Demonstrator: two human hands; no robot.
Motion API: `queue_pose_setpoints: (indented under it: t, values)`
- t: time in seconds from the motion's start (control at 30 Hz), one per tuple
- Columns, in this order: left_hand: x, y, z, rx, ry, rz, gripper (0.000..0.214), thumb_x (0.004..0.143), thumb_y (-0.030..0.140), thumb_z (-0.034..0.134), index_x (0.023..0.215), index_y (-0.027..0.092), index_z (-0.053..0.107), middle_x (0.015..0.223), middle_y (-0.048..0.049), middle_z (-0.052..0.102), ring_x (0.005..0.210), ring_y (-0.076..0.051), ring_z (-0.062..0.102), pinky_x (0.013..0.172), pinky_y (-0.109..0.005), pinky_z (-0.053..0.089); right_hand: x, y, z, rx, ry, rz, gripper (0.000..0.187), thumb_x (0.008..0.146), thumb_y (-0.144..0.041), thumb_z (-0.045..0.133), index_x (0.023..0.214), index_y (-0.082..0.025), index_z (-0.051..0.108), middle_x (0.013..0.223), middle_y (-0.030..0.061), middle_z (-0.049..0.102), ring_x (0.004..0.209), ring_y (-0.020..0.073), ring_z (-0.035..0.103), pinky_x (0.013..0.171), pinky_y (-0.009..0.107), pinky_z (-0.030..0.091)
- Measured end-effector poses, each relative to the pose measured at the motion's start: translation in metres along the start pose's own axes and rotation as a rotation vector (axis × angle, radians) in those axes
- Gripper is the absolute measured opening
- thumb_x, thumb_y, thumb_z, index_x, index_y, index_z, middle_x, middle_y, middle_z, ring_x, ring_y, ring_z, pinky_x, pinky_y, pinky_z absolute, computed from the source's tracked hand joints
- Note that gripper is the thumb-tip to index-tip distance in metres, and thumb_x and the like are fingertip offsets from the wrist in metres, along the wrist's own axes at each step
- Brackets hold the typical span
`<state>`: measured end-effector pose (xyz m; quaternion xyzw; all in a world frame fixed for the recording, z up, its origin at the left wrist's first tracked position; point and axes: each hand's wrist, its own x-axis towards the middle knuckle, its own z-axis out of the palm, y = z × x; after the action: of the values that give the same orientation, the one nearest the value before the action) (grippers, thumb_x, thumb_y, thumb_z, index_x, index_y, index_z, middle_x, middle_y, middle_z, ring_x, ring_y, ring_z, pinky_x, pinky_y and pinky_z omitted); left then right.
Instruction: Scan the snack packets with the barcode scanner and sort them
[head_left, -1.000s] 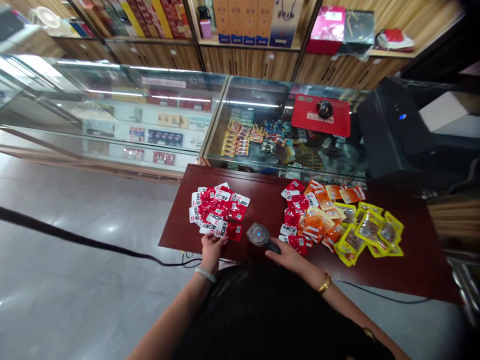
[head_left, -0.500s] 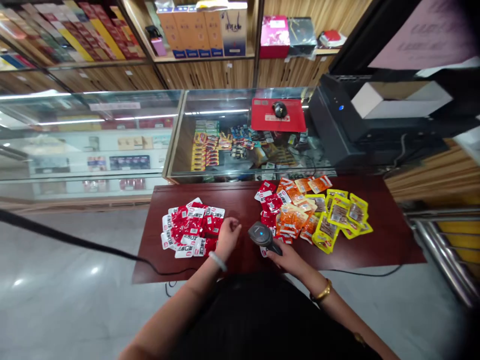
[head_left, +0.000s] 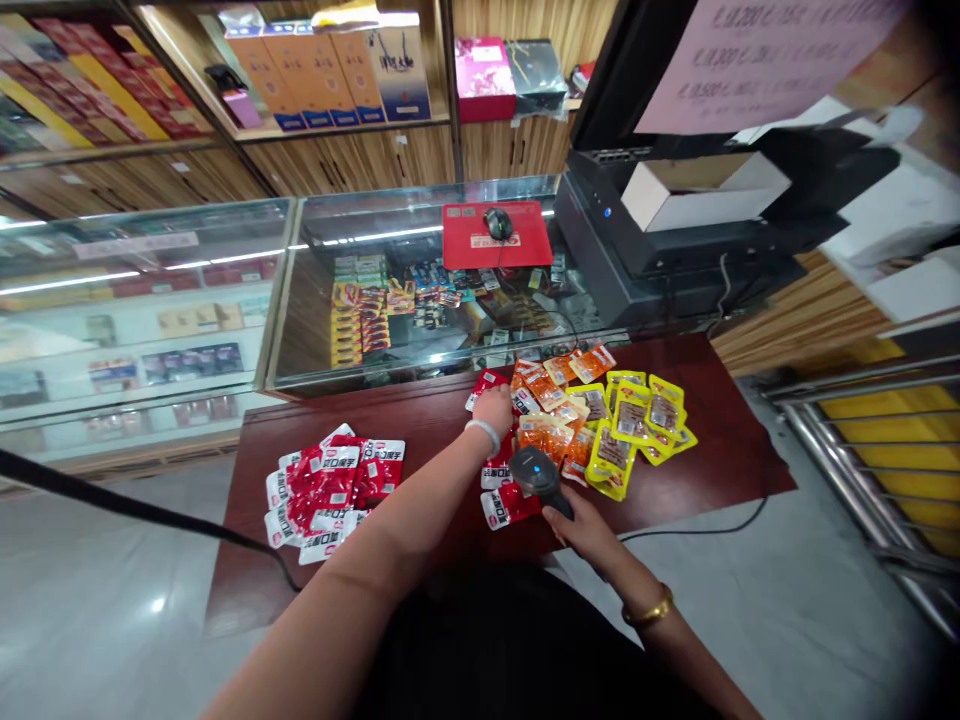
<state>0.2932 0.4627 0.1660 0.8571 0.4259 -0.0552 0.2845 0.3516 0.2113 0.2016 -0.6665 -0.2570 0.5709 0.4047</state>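
At the centre of the frame, the left hand (head_left: 495, 408) was at the red-and-white packets (head_left: 510, 505) beside the orange packets (head_left: 546, 435); whether its fingers gripped one, I could not tell. Just below, the right hand (head_left: 589, 530) gripped a dark scanner (head_left: 541, 475) by its handle. Yellow packets (head_left: 630, 420) lay right of centre, a red-and-white pile (head_left: 330, 490) lower left.

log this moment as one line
left hand: at flat red-and-white plastic packets, hold unclear; right hand: holding dark grey handheld scanner; nearby: orange packets, yellow-edged clear packets; surface: dark red-brown table
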Motion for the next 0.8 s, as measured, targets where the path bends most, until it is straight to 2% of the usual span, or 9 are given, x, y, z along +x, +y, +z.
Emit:
queue_pose_setpoints:
  t: [0.1, 0.23, 0.4, 0.47, 0.63, 0.7, 0.8]
  values:
    - [-0.013, -0.017, -0.006, -0.143, 0.018, -0.075, 0.037, 0.076, 0.029, 0.071, 0.107, 0.017, 0.055, 0.093, -0.0101, 0.066, 0.090, -0.023, 0.063, 0.079, -0.031, 0.043, -0.001, -0.002, 0.001, -0.014, -0.015, 0.011, 0.064, 0.079, -0.056, 0.062, 0.127, -0.016, 0.050, 0.055, -0.0082, 0.046, 0.042, 0.0104, 0.043, 0.043, 0.023, 0.035]
    - [-0.046, -0.059, -0.012, -0.463, 0.130, -0.242, 0.026, 0.077, 0.028, 0.069, 0.096, 0.019, 0.055, 0.079, -0.0017, 0.064, 0.070, -0.015, 0.060, 0.067, -0.024, 0.042, 0.001, -0.010, 0.011, -0.095, -0.088, -0.008, 0.059, 0.081, -0.055, 0.061, 0.125, -0.017, 0.054, 0.058, -0.0050, 0.052, 0.045, 0.0126, 0.047, 0.045, 0.025, 0.039]
    - [-0.107, -0.119, -0.007, -0.724, 0.270, -0.374, 0.023, 0.076, 0.028, 0.069, 0.090, 0.019, 0.052, 0.070, 0.0038, 0.059, 0.062, -0.010, 0.055, 0.063, -0.021, 0.041, 0.011, -0.027, 0.043, -0.181, -0.179, -0.107, 0.057, 0.079, -0.056, 0.064, 0.121, -0.018, 0.060, 0.079, 0.0052, 0.067, 0.074, 0.0226, 0.062, 0.065, 0.033, 0.051]
    - [-0.132, -0.137, -0.007, -0.727, 0.310, -0.431, 0.021, 0.077, 0.028, 0.067, 0.088, 0.020, 0.051, 0.069, 0.0038, 0.058, 0.062, -0.011, 0.054, 0.063, -0.022, 0.040, 0.015, -0.033, 0.060, -0.208, -0.239, -0.134, 0.057, 0.079, -0.057, 0.065, 0.120, -0.017, 0.061, 0.085, 0.0064, 0.068, 0.080, 0.0237, 0.063, 0.068, 0.033, 0.051]
    - [-0.189, -0.168, -0.013, -0.579, 0.416, -0.504, 0.012, 0.077, 0.021, 0.063, 0.081, 0.019, 0.052, 0.067, 0.0034, 0.053, 0.063, -0.012, 0.051, 0.064, -0.024, 0.039, 0.024, -0.040, 0.097, -0.280, -0.444, -0.108, 0.057, 0.080, -0.058, 0.063, 0.120, -0.017, 0.060, 0.076, 0.0027, 0.066, 0.068, 0.0188, 0.061, 0.062, 0.030, 0.050]
    - [-0.211, -0.176, -0.014, -0.593, 0.408, -0.555, 0.015, 0.077, 0.025, 0.064, 0.085, 0.019, 0.053, 0.067, 0.0038, 0.054, 0.063, -0.012, 0.052, 0.064, -0.024, 0.040, 0.027, -0.040, 0.107, -0.312, -0.486, -0.109, 0.057, 0.079, -0.057, 0.064, 0.120, -0.018, 0.061, 0.077, 0.0029, 0.066, 0.068, 0.0190, 0.061, 0.062, 0.030, 0.050]
    - [-0.243, -0.186, -0.013, -0.557, 0.320, -0.614, 0.021, 0.077, 0.029, 0.065, 0.094, 0.020, 0.054, 0.073, 0.0024, 0.059, 0.065, -0.013, 0.056, 0.065, -0.024, 0.040, 0.031, -0.037, 0.117, -0.363, -0.503, -0.116, 0.056, 0.078, -0.056, 0.067, 0.119, -0.019, 0.062, 0.083, 0.0046, 0.068, 0.076, 0.0219, 0.064, 0.067, 0.033, 0.052]
